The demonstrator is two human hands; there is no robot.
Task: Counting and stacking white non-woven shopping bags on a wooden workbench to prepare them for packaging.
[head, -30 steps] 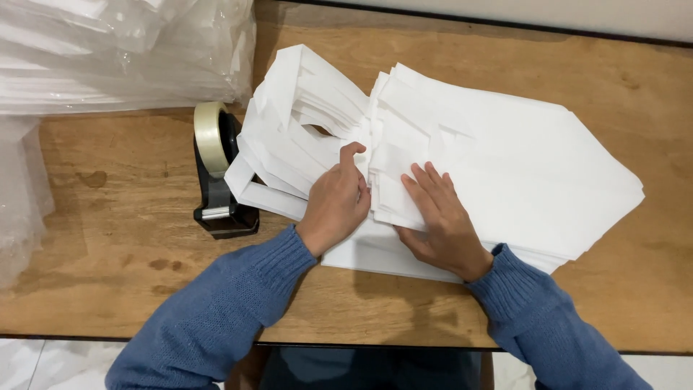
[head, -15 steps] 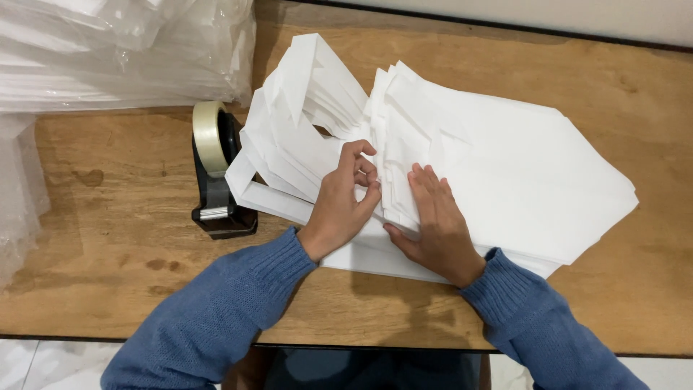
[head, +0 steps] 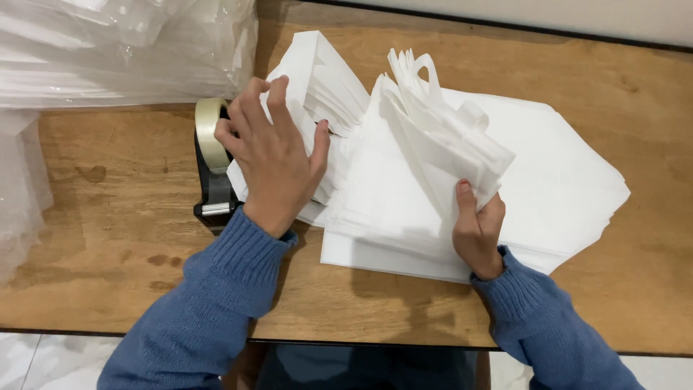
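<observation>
We'd lifted a wad of white paper bags (head: 440,144) w/ right hand (head: 478,230), grip closed on it; left hand (head: 274,155) lay open, flat on left stack (head: 317,79), both pressing flat a sec ago.

White paper sheets (head: 548,166), blue sleeves (head: 216,303), brown wood table (head: 108,238)

A fanned stack of white paper sheets (head: 548,166) lies across the table's far right; its middle leaves stand lifted and curled, perhaps folded.
</observation>
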